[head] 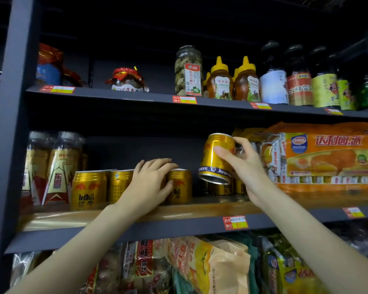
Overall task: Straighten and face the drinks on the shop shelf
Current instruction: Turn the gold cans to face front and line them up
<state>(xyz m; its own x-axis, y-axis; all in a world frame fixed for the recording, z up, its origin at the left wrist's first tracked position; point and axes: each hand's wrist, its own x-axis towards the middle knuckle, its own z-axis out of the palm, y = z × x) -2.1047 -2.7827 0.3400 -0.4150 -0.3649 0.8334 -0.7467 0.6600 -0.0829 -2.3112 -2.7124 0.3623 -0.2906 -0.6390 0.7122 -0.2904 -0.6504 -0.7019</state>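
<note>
Gold Red Bull cans stand in a row on the middle shelf [200, 209]. The leftmost can [88, 189] faces forward, and a second can [118, 185] beside it shows its side text. My left hand [151, 179] grips a third standing can [180, 186], fingers curled over its top. My right hand [242, 164] holds a fourth gold can [216, 158] lifted off the shelf and tilted, its base pointing down towards me. More gold cans [223, 188] stand behind it, partly hidden.
Two tall drink bottles [57, 166] stand left of the cans. An orange cake pack [327, 155] fills the shelf's right side. Jars, honey bottles [220, 81] and dark sauce bottles line the upper shelf. Snack bags [210, 266] crowd the shelf below. A steel upright [11, 124] bounds the left.
</note>
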